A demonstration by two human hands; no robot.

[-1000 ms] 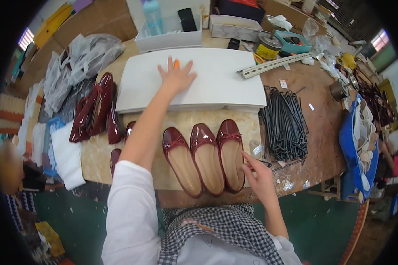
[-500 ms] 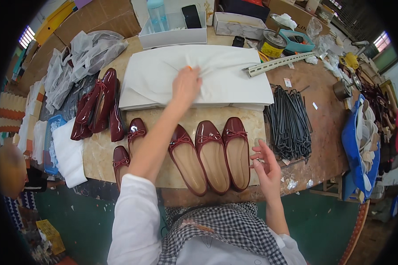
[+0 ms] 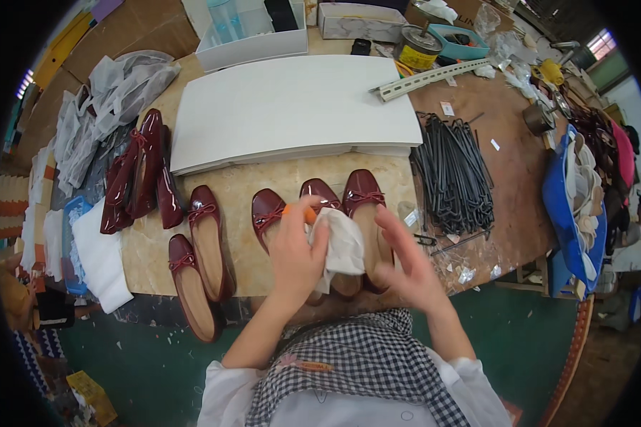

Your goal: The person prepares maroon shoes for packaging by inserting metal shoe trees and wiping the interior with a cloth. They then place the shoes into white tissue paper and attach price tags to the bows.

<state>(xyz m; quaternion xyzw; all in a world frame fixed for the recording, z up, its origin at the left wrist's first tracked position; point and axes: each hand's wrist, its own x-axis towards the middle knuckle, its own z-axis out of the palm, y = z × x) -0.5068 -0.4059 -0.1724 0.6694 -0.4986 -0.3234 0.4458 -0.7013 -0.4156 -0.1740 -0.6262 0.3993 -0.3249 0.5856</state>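
Note:
My left hand is closed round a crumpled sheet of white paper; something orange shows at one of its fingers. Beside the paper, my right hand has its fingers apart and holds nothing, slightly blurred. Behind both hands lie three dark red patent flats with bows: a left shoe, a middle shoe and a right shoe, partly hidden by the hands and paper. Farther left, two matching flats lie side by side, beige insoles up. Beyond the shoes is a stack of white paper.
More red flats lean together at the left. Black hooked rods are heaped right of the paper, with a slotted metal strip above them. A blue bin stands at the right, and a white box at the back.
My left hand has come back from the paper stack toward me with a crumpled sheet. My right hand has moved in beside it. The view has shifted slightly.

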